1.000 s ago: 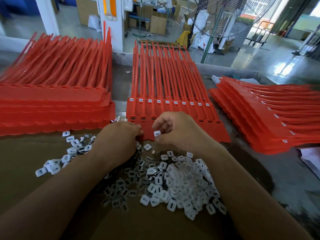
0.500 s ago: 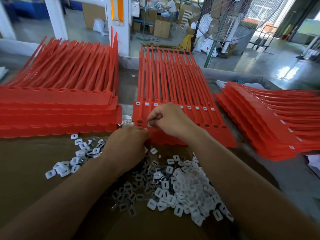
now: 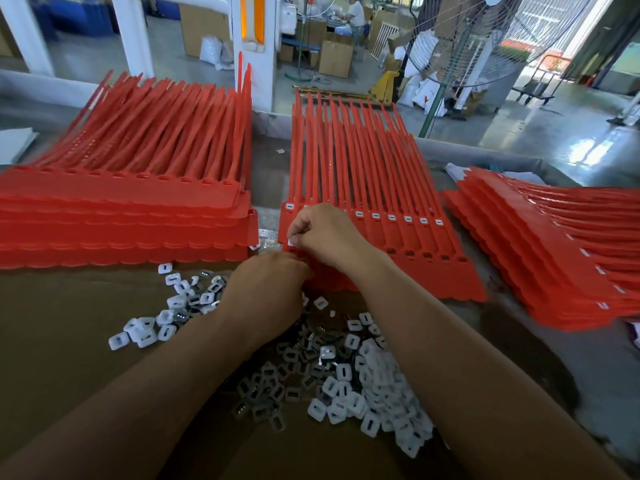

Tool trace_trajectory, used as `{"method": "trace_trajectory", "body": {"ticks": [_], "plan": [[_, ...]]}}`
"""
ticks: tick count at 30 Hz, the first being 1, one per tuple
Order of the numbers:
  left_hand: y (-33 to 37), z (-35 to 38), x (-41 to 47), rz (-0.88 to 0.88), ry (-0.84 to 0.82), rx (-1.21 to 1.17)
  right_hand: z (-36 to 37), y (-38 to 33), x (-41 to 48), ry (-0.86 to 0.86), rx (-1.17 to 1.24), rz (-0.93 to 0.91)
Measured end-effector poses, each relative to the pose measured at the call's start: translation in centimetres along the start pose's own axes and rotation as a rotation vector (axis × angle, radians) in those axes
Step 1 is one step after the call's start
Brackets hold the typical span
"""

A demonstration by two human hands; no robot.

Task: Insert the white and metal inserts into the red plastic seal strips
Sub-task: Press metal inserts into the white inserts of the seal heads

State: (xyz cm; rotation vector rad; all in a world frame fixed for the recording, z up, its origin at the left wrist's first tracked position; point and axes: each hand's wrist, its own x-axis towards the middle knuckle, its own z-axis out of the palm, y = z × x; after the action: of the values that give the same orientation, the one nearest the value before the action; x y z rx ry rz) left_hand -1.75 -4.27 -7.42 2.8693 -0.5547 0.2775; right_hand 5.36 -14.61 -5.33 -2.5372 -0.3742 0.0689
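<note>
Brown cardboard covers the worktop, strewn with white and metal inserts. At the middle red seal strips, the right hand pinches a white insert. The left hand curls nearby, its grip hidden.

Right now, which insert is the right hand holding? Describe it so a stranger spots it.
Start at the middle stack of red seal strips. At its near left corner, the right hand pinches one white insert. Unlike the seated row beyond, it is held in a pinch.
</note>
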Motion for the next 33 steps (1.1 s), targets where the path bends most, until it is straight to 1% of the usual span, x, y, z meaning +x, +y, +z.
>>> {"method": "trace_trajectory", "body": {"ticks": [4,6,9,15,18,21,24,29,33], "plan": [[0.1,0.0,-0.1,-0.006,0.019,-0.031,-0.1,-0.4,0.5,-0.055,-0.045,0.056],[0.1,0.0,-0.1,0.0,0.025,-0.041,-0.3,-0.4,0.7,-0.079,-0.012,0.1],[0.1,0.0,0.0,0.003,0.025,-0.052,-0.7,-0.6,0.6,-0.137,-0.002,0.108],[0.0,0.1,0.2,0.01,0.021,-0.036,-0.8,-0.5,0.9,-0.168,0.051,0.158],[-0.1,0.1,0.2,0.01,0.033,-0.039,-0.8,-0.4,0.9,-0.17,0.08,0.141],[-0.1,0.0,0.1,0.007,0.037,-0.039,-0.7,-0.5,1.0,-0.158,0.052,0.118],[-0.1,-0.1,0.1,0.002,0.032,-0.041,-0.3,-0.5,1.4,-0.11,0.074,0.155],[-0.2,0.0,0.0,0.002,0.027,-0.036,0.4,-0.8,1.5,-0.084,0.003,0.18],[-0.3,0.2,0.0,0.006,0.027,-0.034,-0.3,-0.8,1.2,-0.134,0.023,0.216]]}}
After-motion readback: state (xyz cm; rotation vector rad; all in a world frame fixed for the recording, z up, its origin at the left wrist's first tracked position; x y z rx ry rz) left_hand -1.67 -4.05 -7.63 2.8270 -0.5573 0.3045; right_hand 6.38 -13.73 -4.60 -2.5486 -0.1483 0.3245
